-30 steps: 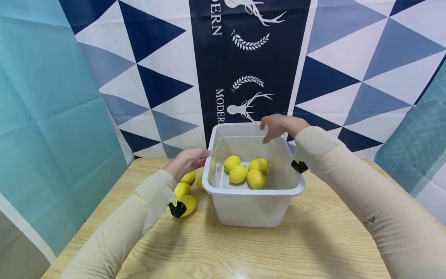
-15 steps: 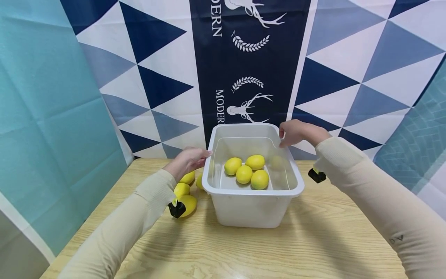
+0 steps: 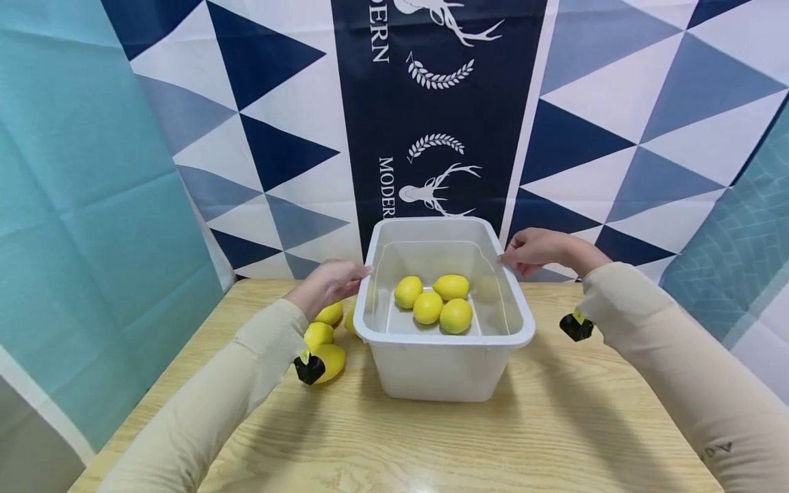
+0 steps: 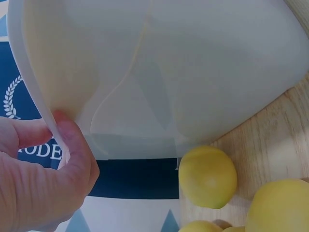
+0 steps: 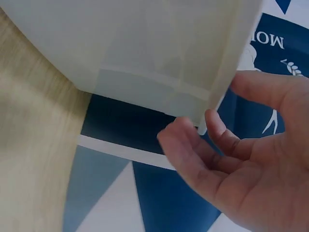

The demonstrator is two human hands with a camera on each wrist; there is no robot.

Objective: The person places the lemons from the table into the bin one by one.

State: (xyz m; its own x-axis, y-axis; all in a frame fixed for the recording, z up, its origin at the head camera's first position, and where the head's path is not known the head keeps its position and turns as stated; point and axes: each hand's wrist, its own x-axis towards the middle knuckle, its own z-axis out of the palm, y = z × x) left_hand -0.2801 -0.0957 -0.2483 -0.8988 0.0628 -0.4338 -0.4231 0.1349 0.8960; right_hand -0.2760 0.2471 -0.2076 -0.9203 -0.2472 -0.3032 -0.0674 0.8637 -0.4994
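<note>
As lemons shifted, right hand reached bin rim

The table has a pale wood top with fine grain, soft shadows and a small patch of glare near its front. Behind it hangs a patterned cloth — white, navy and grey-blue triangles flanking a dark navy panel. That panel bears white deer heads, leafy sprigs and sideways lettering reading MODERN, the lower word partly hidden. A plain teal cloth lines the left — a brick-patterned teal cloth the right.
</note>
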